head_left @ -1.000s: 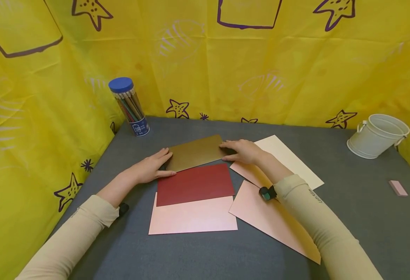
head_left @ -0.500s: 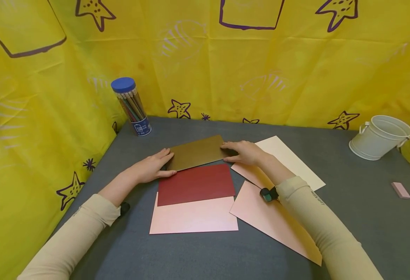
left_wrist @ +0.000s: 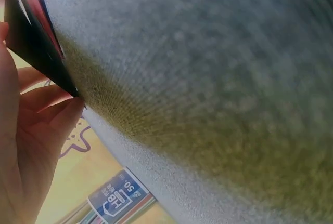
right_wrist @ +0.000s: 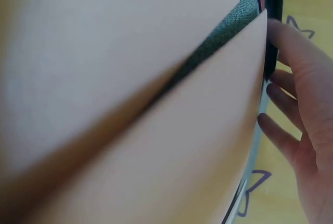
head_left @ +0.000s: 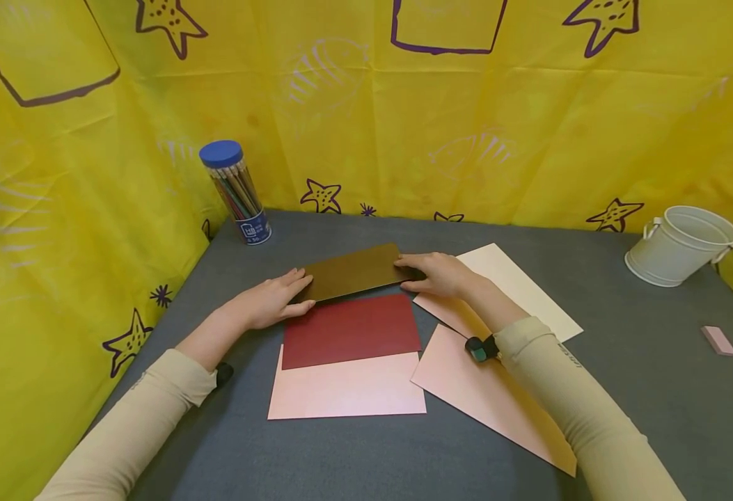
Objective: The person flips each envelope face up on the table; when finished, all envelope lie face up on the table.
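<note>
We're working on a grey felt tabletop [head_left: 353, 452] w/ yellow starfish-print cloth [head_left: 366, 125] hung round it as walls. Biggest sheets first: a long pink sheet [head_left: 498, 403] lies under our right forearm, a cream sheet [head_left: 516, 289] behind it, another pink sheet [head_left: 347, 390] in front of us w/ a dark red card [head_left: 350, 330] lying on its far part. The gold-brown card [head_left: 353, 270] sits just beyond the red one, its near edge at or just over the red card's far edge; it looks slightly lifted, tho we can't tell for sure. Our left hand [head_left: 269, 303] holds its left end, fingers mostly straight and together, thumb along the near edge; the left wrist view shows a fingertip right at the card's corner. Our right hand [head_left: 438, 273] holds the right end, fingers lightly bent over the edge, thumb below; whether it's a real pinch or only a press, can't tell. Risks, as we judge: both holds are light and at the very ends, so the card could bow or slip out on one side and skew; dragging it could nudge the red card. Our right sleeve rests on the long pink sheet, so moving the arm may shift that too. Far off: white metal bucket [head_left: 679, 243], pencil tub w/ blue lid [head_left: 236, 191], pink eraser [head_left: 718, 339], well apart from the hands.
</note>
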Action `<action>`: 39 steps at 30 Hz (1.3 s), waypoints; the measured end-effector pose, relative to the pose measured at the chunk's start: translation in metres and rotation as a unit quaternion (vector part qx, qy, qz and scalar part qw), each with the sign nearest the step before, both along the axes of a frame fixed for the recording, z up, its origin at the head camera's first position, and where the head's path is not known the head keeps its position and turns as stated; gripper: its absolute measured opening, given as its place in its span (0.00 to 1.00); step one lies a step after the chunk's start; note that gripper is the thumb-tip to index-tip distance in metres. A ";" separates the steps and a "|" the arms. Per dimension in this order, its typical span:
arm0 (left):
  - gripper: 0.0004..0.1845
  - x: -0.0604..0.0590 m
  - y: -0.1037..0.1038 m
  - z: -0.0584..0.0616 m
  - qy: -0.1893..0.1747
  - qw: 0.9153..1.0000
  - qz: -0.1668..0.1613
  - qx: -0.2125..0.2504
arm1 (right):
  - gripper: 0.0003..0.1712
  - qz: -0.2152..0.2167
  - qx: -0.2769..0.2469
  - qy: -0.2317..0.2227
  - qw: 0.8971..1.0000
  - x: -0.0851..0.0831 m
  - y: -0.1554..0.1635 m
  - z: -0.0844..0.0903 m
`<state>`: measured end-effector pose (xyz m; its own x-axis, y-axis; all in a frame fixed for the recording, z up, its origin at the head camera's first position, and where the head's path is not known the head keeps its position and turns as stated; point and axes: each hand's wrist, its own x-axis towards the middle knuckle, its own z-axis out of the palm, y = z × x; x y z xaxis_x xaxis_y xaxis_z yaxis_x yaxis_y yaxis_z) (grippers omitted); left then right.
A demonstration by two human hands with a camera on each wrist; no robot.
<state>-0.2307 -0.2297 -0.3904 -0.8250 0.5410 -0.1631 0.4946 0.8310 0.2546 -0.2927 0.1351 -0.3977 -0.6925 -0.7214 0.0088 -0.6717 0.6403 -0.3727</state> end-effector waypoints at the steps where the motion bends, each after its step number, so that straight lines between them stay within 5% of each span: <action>1: 0.38 0.000 0.000 0.001 0.000 1.000 0.000 0.003 | 0.29 0.001 0.000 0.002 1.000 0.000 0.000 0.000; 14: 0.32 0.005 -0.005 0.006 0.023 0.999 -0.016 0.031 | 0.22 0.003 -0.033 0.042 0.999 0.003 0.001 0.004; 22: 0.22 0.007 -0.010 0.008 0.110 0.989 -0.048 0.090 | 0.18 -0.017 -0.081 0.069 0.994 0.004 0.001 0.007; 28: 0.17 0.007 -0.012 0.007 0.183 0.971 -0.073 0.133 | 0.16 -0.029 -0.120 0.085 0.989 0.006 0.003 0.007; 34: 0.15 0.003 -0.014 0.004 0.271 0.939 -0.098 0.190 | 0.13 -0.043 -0.158 0.096 0.982 0.008 0.002 0.007; 39: 0.12 0.000 -0.012 0.004 0.317 0.916 -0.076 0.232 | 0.11 -0.058 -0.199 0.086 0.974 0.010 0.001 0.007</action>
